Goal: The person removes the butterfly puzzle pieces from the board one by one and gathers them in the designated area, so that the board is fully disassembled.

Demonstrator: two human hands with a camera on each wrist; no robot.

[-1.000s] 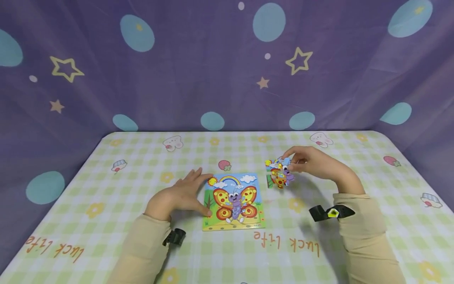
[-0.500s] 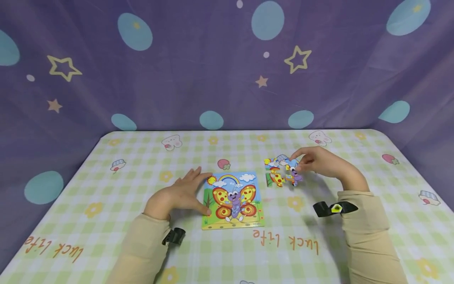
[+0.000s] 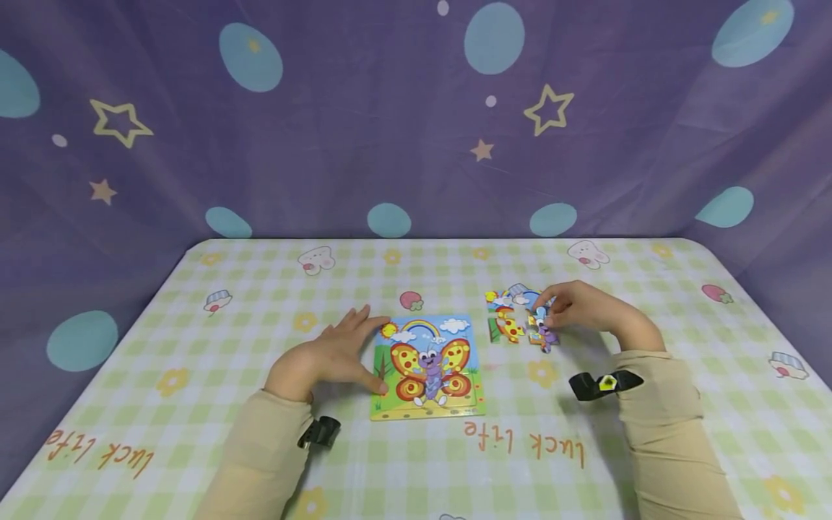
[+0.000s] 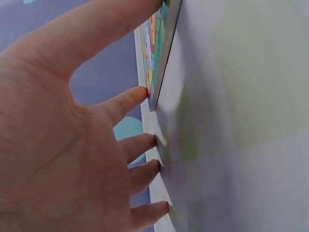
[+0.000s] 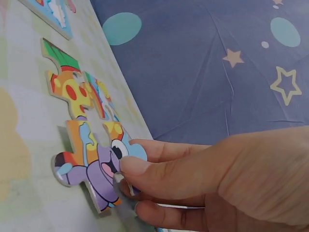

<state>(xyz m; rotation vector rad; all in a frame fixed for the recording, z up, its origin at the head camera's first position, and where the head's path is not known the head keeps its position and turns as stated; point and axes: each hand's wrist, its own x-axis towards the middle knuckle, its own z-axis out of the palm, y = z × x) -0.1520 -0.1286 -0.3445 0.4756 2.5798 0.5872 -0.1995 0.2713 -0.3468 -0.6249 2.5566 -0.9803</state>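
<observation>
A wide spread on one side, a fine pinch on the other

A checked cloth (image 3: 403,477) fills the lower half of the head view. Below the middle lies a square board (image 3: 429,367), flat; it looks thin, stiff and light, best taken by its side edges, as the printed face may be slick. It shows a purple butterfly with red-and-yellow wings under a rainbow. The left hand (image 3: 331,354) is spread along its left side, thumb on the left margin, index fingertip at the upper left corner.

Right of centre, the right hand (image 3: 578,307) pinches a jigsaw piece (image 5: 99,166) between thumb and fingers, tilted; whether it touches the cloth I cannot tell. It should be light and rigid, its narrow knobs likeliest to chip, so a hold across its middle seems safer. It bears a purple face with a pink tongue. Just left of it in the head view lies a red-spotted yellow wing piece (image 5: 72,92).
</observation>
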